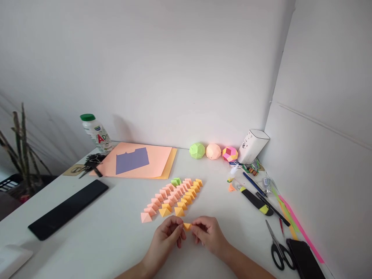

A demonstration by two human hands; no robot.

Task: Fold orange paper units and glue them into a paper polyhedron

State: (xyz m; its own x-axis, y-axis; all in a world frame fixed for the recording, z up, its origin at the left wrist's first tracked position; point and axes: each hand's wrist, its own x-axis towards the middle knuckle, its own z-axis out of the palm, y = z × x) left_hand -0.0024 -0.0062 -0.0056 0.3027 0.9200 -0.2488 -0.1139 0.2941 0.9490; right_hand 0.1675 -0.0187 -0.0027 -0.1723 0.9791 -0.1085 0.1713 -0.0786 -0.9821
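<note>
Between my two hands is a small orange folded paper piece (187, 226), held just above the near part of the table. My left hand (168, 236) pinches its left side between thumb and forefinger. From the other side, my right hand (209, 234) pinches the right corner in the same way. Just beyond my hands stand rows of folded paper units: pink ones (157, 202), orange ones (188, 198) and a few green ones (176, 181). The fingertips cover part of the held piece.
At the back are paper balls in green (197, 150), pink (213, 151) and mixed colours (230, 154). Pink sheets (158, 159) lie back left, near a bottle (97, 133). On the right are a utility knife (255, 200), scissors (279, 248) and a phone (305, 259). A black slab (69, 209) lies left.
</note>
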